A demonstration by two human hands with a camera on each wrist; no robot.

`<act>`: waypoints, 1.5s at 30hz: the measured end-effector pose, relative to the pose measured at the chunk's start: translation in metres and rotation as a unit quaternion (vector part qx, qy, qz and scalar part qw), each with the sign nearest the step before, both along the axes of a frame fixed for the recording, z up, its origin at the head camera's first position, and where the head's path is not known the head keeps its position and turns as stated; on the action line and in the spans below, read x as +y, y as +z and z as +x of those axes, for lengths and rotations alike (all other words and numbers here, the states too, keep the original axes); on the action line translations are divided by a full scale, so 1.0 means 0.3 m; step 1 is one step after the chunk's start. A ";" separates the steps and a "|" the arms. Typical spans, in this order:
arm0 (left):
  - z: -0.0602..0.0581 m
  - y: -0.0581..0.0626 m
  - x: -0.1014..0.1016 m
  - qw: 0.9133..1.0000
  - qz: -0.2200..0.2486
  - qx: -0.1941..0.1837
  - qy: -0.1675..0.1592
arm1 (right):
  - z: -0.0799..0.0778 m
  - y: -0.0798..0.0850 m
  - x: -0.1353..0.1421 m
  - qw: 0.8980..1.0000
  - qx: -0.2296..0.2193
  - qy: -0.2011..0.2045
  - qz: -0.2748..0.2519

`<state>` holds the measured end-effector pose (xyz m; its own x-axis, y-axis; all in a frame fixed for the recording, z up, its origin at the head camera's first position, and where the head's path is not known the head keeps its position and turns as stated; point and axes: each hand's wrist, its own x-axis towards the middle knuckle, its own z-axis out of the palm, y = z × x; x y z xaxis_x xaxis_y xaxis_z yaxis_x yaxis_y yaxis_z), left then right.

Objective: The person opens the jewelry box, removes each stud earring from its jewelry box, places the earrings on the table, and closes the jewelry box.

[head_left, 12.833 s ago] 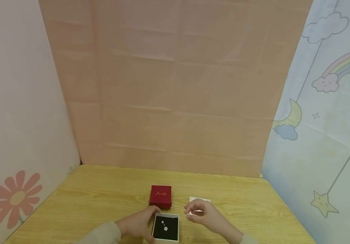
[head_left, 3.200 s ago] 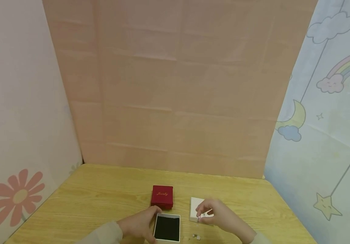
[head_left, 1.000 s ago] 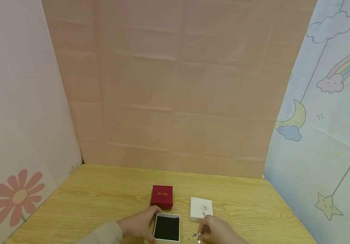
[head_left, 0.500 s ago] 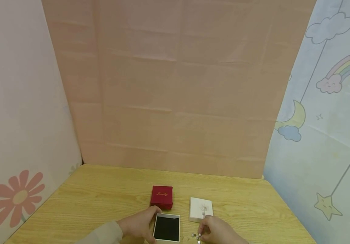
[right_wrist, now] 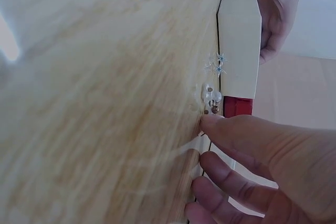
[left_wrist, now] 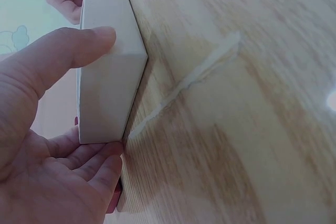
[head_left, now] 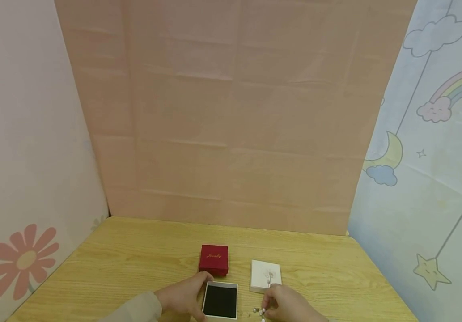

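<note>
My left hand (head_left: 182, 297) grips a small white jewelry box (head_left: 220, 317) between thumb and fingers at its left side. Its top is off, and a bare black pad (head_left: 220, 300) fills the inside. In the left wrist view the thumb presses on the box's pale side wall (left_wrist: 107, 98). My right hand (head_left: 285, 304) is low over the table, right of the box, pinching at a pearl earring (head_left: 263, 310). Other small earrings (head_left: 255, 310) lie beside its fingertips. Blue star earrings (right_wrist: 219, 68) lie near the box in the right wrist view.
A red box (head_left: 214, 258) with gold lettering stands just behind the white jewelry box. The white lid (head_left: 260, 273) with a dandelion print lies behind my right hand. Fabric panels (head_left: 231, 134) enclose the wooden table (head_left: 146, 250) at the back and sides.
Earlier, earrings lay on the black pad; now it is bare and earrings are on the table. My right hand came down from over the lid to the earrings, then stayed. My left hand stays put.
</note>
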<state>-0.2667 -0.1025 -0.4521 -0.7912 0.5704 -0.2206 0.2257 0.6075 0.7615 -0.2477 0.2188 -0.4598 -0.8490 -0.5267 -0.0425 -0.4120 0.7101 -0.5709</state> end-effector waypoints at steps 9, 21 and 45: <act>-0.002 0.000 0.002 1.000 -0.003 -0.005 0.006 | 0.004 0.002 0.000 1.000 -0.001 -0.005 0.003; 0.001 0.002 0.003 1.000 -0.007 -0.005 0.009 | 0.007 0.002 -0.001 1.000 -0.008 -0.007 -0.002; 0.001 0.004 0.002 1.000 -0.013 0.008 0.004 | 0.011 0.018 -0.004 1.000 -0.020 -0.011 -0.002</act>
